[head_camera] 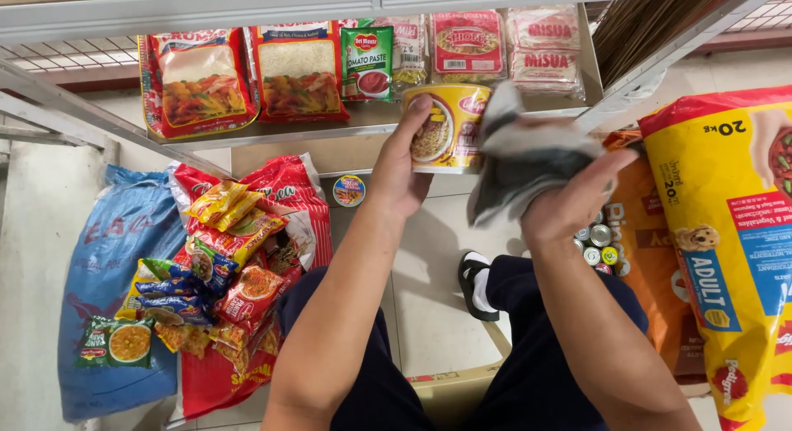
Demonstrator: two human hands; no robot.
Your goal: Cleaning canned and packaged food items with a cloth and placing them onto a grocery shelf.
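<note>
The yellow noodle cup [450, 127] sits gripped in my left hand [400, 171]; my right hand [569, 204] clutches the grey cloth [520, 155]. I'd best hold it steady and wipe gently around the rim.

bright, even indoor light (soft shadows), slight wide-angle edge distortion

1. This is looking like a small grocery shop or its stockroom — a grey metal shelf [355, 130] is carrying packaged food in a row.
2. Pasta packs [202, 80], a green sauce pouch [367, 61] and noodle packets [544, 47] are lying side by side on it.
3. Sacks [124, 258] and a heap of instant noodle packets [219, 266] are sitting on the tiled floor [429, 274].
4. A large yellow pet food bag [726, 249] and small tins [598, 243] are waiting at the right — goods in bulk.
</note>
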